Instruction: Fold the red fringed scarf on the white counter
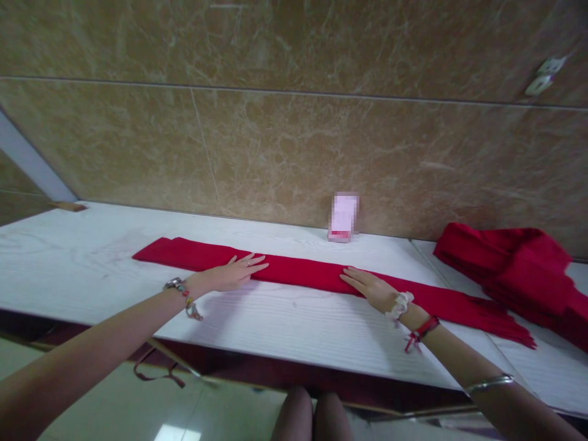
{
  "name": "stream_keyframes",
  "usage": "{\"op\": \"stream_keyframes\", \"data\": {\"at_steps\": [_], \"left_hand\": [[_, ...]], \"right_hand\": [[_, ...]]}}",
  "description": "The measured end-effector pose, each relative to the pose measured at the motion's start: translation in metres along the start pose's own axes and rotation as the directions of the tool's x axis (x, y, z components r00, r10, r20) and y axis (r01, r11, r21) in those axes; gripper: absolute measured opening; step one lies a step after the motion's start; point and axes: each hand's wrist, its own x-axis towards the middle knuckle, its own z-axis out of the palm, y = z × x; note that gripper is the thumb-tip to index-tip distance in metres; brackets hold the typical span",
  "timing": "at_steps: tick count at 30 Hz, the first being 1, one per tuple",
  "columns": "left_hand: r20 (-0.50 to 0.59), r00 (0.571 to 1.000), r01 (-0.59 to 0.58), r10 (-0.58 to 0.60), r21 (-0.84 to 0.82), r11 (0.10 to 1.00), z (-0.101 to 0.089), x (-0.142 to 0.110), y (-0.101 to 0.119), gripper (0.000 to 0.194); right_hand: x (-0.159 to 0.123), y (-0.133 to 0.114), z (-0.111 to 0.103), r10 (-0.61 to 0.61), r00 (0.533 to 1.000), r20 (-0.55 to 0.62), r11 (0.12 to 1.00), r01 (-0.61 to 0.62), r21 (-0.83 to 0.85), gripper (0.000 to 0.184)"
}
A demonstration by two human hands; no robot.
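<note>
A long red scarf (298,271), folded into a narrow strip, lies across the white table (294,324). Its fringed end points right and its folded end points left. My left hand (232,274) rests flat on the scarf left of its middle, fingers spread, a ring on one finger. Farther right, my right hand (370,286) also lies on the cloth, palm down with fingers stretched out. Neither hand grips anything.
At the right, a heap of red cloth (509,257) lies on the table. A pixelated pink and white object (343,215) stands against the marbled tile wall (275,147) behind. A wall socket (544,76) is at upper right. A brown strap (158,375) hangs below the front edge.
</note>
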Motion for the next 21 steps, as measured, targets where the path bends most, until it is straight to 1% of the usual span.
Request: {"op": "stream_keyframes", "data": {"at_steps": [1, 3, 5, 7, 8, 9, 11, 13, 15, 18, 21], "left_hand": [[-0.007, 1.0, 0.02, -0.02, 0.026, 0.999, -0.003, 0.001, 0.0, 0.061], [-0.061, 0.997, 0.049, -0.043, 0.089, 0.995, -0.009, 0.003, -0.001, 0.069], [-0.146, 0.989, 0.058, -0.038, 0.137, 0.989, -0.016, 0.005, -0.002, 0.077], [-0.185, 0.983, 0.037, -0.008, 0.15, 0.988, -0.017, 0.005, -0.002, 0.078], [-0.172, 0.985, 0.014, 0.012, 0.147, 0.989, -0.016, 0.005, 0.0, 0.075], [-0.143, 0.989, -0.012, 0.031, 0.136, 0.991, -0.013, 0.005, 0.002, 0.07], [-0.084, 0.995, -0.052, 0.06, 0.098, 0.994, -0.006, 0.004, 0.006, 0.058], [-0.07, 0.996, -0.055, 0.059, 0.058, 0.997, -0.001, 0.003, 0.009, 0.05], [-0.076, 0.996, -0.038, 0.04, 0.028, 0.999, 0.002, 0.002, 0.01, 0.047], [-0.066, 0.998, 0.002, 0.0, 0.024, 1.0, 0.004, 0.0, 0.01, 0.045], [-0.074, 0.997, 0.038, -0.034, 0.059, 0.998, 0.008, -0.002, 0.008, 0.045]], "right_hand": [[-0.001, 0.001, -0.002, -0.009, 1.0, -0.007, 1.0, 0.009, 0.005, 0.055], [-0.001, 0.005, -0.009, -0.015, 0.998, -0.056, 1.0, 0.015, 0.004, 0.056], [-0.001, 0.01, -0.016, 0.01, 0.99, -0.142, 1.0, -0.012, -0.017, 0.056], [-0.002, 0.013, -0.019, 0.05, 0.976, -0.213, 0.997, -0.06, -0.043, 0.055], [-0.003, 0.014, -0.017, 0.057, 0.974, -0.218, 0.996, -0.07, -0.049, 0.054], [-0.004, 0.015, -0.015, 0.049, 0.979, -0.199, 0.997, -0.06, -0.048, 0.053], [-0.006, 0.014, -0.007, 0.005, 0.993, -0.117, 1.0, -0.008, -0.025, 0.051], [-0.007, 0.013, 0.001, -0.016, 0.998, -0.06, 1.0, 0.016, 0.004, 0.052], [-0.009, 0.013, 0.005, 0.0, 0.998, -0.057, 1.0, 0.002, 0.024, 0.057], [-0.014, 0.013, 0.003, 0.035, 0.996, -0.086, 0.998, -0.03, 0.059, 0.062], [-0.021, 0.012, 0.0, 0.126, 0.986, -0.112, 0.989, -0.117, 0.089, 0.068]]}}
